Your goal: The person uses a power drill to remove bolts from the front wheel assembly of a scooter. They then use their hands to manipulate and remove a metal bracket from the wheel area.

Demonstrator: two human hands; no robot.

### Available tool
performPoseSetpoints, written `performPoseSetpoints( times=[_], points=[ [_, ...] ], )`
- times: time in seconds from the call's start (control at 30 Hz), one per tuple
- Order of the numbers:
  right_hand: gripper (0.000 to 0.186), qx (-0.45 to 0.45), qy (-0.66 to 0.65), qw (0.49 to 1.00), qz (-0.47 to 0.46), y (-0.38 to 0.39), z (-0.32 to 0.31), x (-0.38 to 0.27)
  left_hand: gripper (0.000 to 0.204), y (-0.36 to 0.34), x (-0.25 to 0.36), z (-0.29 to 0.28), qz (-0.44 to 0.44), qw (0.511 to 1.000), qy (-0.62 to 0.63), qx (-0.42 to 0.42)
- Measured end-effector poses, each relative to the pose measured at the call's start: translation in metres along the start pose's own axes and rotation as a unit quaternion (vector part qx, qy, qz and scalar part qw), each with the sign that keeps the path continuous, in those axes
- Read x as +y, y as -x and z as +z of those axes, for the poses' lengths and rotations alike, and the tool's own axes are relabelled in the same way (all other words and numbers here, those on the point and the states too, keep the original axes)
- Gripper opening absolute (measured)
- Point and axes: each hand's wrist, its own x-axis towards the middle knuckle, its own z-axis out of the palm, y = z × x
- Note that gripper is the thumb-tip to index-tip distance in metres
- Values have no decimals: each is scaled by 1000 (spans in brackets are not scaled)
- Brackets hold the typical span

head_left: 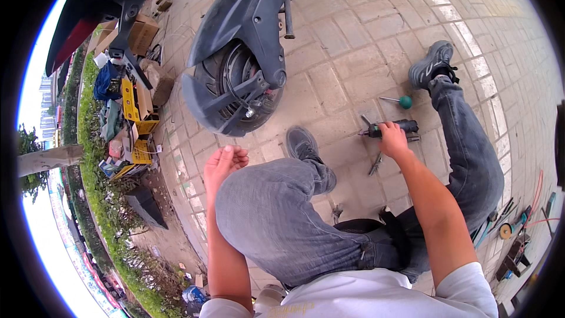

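Note:
My right hand is closed around a black handheld power tool with a metal tip, low over the paving. Beside it are a loose metal tool and a screwdriver with a green ball handle. My left hand is raised by my left knee, its fingers loosely curled and apart from the thumb; I see nothing in it. Just beyond it stands a scooter's rear wheel under a grey fender, with a cable and a small metal end hanging at its hub.
Cardboard and yellow boxes with rags and clutter line the hedge at left. My shoes rest on the brick paving. More hand tools and an angle grinder lie at the right. A tree trunk juts in from the left.

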Motion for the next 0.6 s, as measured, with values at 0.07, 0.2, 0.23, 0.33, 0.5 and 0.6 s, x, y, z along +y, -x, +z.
performPoseSetpoints(
  times=[0.07,0.2,0.23,0.33,0.5,0.6],
  points=[
    [66,-42,68,997,-20,-6,-10,21,23,-24,-33,18,22,996,-60,64],
    [52,22,-34,996,-77,-13,-20,11,24,-65,-30,39,289,857,-375,202],
    [49,29,-106,990,-93,-22,-29,-9,25,-74,-27,40,276,875,-331,219],
    [33,16,-350,929,-121,-45,-67,-105,31,-94,-24,33,259,904,-196,278],
    [39,-30,-511,837,-194,-74,-83,-238,27,-88,-1,16,339,728,-484,348],
    [50,-15,-485,850,-204,-87,-68,-252,20,-113,4,35,378,685,-582,224]
  ],
)
